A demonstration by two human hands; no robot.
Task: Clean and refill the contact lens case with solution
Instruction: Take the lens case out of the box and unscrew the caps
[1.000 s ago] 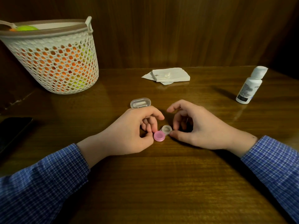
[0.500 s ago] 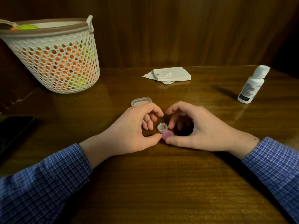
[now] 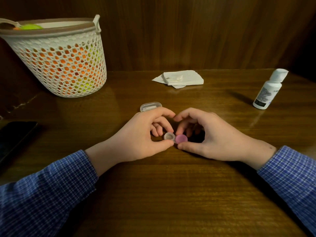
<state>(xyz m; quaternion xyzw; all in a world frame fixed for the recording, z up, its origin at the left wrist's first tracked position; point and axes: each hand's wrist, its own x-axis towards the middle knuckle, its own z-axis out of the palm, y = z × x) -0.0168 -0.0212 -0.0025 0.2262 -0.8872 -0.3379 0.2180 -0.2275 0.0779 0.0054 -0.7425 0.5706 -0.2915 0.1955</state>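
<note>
Between my hands, low over the surface (image 3: pixel 171 194), I am pinching the contact lens case (image 3: pixel 175 138): left hand (image 3: pixel 143 135) gripping its open clear well, right hand (image 3: pixel 210 137) its pink cap.

The solution bottle (image 3: pixel 268 90) bears a printed label, too blurred to read

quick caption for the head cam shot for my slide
Both hands, left and right, hold a small contact lens case on a wooden table.
</note>
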